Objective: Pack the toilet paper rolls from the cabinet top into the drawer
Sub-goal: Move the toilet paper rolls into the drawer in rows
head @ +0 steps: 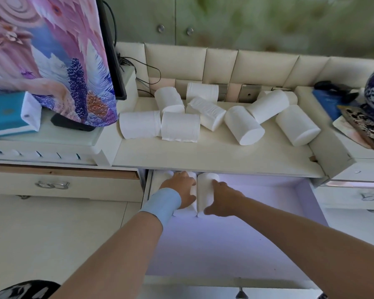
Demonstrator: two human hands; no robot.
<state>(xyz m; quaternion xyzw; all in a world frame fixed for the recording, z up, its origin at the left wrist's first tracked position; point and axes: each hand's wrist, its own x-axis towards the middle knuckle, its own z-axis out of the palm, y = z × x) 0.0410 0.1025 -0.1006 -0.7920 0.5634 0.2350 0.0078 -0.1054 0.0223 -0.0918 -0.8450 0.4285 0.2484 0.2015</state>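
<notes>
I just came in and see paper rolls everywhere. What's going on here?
A person is packing toilet paper rolls into the open drawer. The left hand and right hand are each on a roll at the drawer's back left corner; the right hand's roll lies beside the others already there. About nine rolls still lie scattered on the cabinet top.

Wall (268, 20) behind is pale green, mottled, with two round metal studs (175, 30); cream padded panels (220, 65) run below it. Floor (41, 238) is light tile. Left side cabinet (63, 186) has a closed drawer with a ring handle (52, 185), lighting soft and even.
</notes>
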